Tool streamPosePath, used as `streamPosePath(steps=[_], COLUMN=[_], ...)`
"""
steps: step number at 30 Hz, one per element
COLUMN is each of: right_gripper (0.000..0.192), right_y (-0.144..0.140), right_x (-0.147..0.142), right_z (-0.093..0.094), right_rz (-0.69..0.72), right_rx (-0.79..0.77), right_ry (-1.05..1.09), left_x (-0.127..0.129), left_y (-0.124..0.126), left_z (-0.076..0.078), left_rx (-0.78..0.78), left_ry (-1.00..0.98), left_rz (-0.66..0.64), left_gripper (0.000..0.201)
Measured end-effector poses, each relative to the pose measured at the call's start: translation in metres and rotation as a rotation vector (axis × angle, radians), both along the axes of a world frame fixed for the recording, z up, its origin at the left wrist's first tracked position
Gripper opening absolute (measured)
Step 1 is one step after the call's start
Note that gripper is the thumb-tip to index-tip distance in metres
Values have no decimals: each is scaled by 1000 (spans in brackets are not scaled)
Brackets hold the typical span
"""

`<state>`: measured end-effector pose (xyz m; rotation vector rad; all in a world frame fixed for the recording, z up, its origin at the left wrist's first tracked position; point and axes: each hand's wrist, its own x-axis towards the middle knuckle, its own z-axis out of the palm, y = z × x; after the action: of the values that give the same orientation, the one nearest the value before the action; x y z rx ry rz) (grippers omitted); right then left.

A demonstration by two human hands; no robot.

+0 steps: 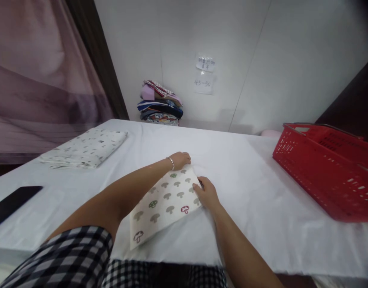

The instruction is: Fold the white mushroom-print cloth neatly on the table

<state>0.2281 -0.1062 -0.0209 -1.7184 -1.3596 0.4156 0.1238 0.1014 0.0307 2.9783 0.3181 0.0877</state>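
Note:
A white cloth (169,196) printed with grey, green and red mushrooms lies folded at the table's front edge, one corner reaching toward me. At its far corner is my left hand (181,159), a bracelet on the wrist, the fingers curled over the cloth's edge. My right hand (208,193) grips the right edge, thumb on top and the other fingers mostly hidden beneath or behind. Another folded white cloth (88,147) with a small dark print rests at the table's left side, apart from both hands.
A white sheet covers the table (250,180). On the right stands a red plastic basket (316,176). A black phone-like slab (14,202) lies at the left. Folded fabrics (161,106) are stacked beyond the far edge, against a wall with paper labels (204,82). A pink curtain (37,80) hangs left.

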Motion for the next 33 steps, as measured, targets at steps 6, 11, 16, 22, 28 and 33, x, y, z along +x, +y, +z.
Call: streamPosePath(steps=[6, 11, 16, 22, 28, 33], right_gripper=[24, 28, 21, 15, 13, 15], right_y=[0, 2, 5, 5, 3, 3], right_x=[0, 1, 2, 2, 1, 1], right_z=[-1, -8, -16, -14, -9, -7], right_rz=[9, -97, -90, -45, -38, -37], right_rx=[57, 6, 46, 50, 55, 36], right_ry=[36, 105, 121, 172, 215, 213], left_x=[-5, -6, -9, -9, -6, 1], left_y=[4, 0, -3, -1, -4, -2], left_z=[4, 6, 3, -6, -1, 2], left_rx=[131, 169, 162, 237, 213, 180], left_ry=[-6, 13, -34, -51, -89, -99], left_rz=[-102, -116, -194, -242, -203, -95], left_gripper=[25, 28, 28, 21, 18, 16])
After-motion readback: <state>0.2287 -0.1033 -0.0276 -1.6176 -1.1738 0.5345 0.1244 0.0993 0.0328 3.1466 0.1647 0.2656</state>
